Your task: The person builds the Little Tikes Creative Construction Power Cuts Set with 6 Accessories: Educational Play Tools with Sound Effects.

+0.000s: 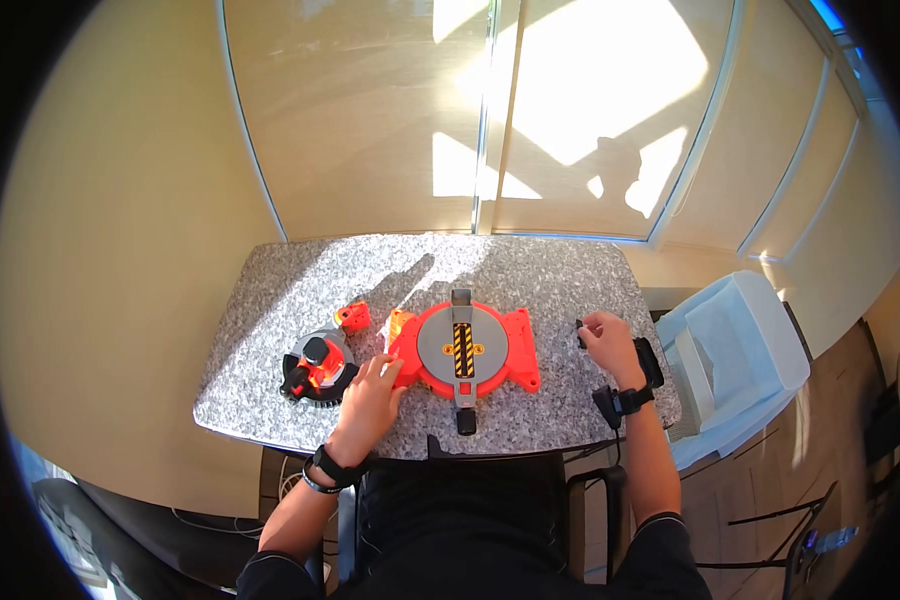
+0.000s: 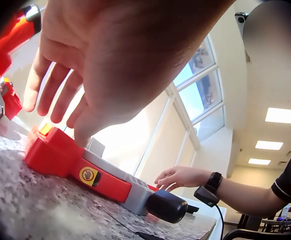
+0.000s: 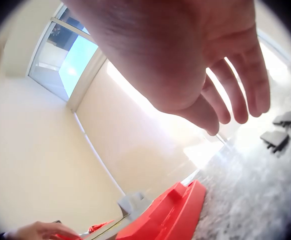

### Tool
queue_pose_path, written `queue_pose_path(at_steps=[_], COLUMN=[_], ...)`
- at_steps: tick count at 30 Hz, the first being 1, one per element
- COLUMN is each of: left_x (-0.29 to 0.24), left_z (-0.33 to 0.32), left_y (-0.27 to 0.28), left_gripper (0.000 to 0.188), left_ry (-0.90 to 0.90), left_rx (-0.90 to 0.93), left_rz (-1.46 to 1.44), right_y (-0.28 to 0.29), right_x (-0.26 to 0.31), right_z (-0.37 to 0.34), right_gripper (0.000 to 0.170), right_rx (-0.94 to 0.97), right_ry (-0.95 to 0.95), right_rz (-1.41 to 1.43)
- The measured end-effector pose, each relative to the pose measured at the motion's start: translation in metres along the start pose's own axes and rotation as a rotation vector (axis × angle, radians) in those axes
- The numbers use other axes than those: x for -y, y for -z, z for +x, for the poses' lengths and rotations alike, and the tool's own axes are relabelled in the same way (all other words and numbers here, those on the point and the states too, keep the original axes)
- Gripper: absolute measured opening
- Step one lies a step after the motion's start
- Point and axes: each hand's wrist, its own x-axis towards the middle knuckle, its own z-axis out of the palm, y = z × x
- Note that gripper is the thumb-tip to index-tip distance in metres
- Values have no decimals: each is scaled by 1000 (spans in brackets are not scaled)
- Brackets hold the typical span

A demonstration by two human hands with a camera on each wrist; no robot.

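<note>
A red device with a round grey top [image 1: 435, 350] and a black-and-yellow striped strip lies flat on the table. My left hand [image 1: 367, 405] rests at its left red end, fingers extended; in the left wrist view that hand [image 2: 100, 65] is over the red end [image 2: 55, 152], thumb close to it. My right hand [image 1: 610, 348] is off to the right, beside a small dark piece [image 1: 581, 335]. Seen from the right wrist, the hand [image 3: 200, 60] has loose fingers and holds nothing visible, near two small grey pieces [image 3: 276, 139]. Contact with them cannot be told.
A second grey, black and red assembly [image 1: 320, 365] stands on the speckled table [image 1: 510, 262] at the left, with a red part [image 1: 352, 317] behind it. A black object [image 1: 650, 362] lies by my right wrist. A pale blue-lined bin [image 1: 760, 345] stands right of the table.
</note>
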Motion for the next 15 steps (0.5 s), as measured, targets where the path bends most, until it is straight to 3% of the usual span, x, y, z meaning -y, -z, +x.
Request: queue_pose_path(at_steps=[7, 9, 15], left_x=[-10, -11, -7], left_z=[-1, -1, -1], left_y=[10, 10, 3], left_gripper=[44, 42, 39], left_ry=[-127, -124, -137], left_rx=[109, 100, 74], left_rz=[-67, -72, -73], right_y=[3, 4, 7], right_x=[-71, -80, -71], right_z=[26, 31, 38], right_gripper=[28, 39, 50], right_rx=[-79, 42, 123], right_ry=[-140, -213, -383], right_rz=[-226, -282, -287])
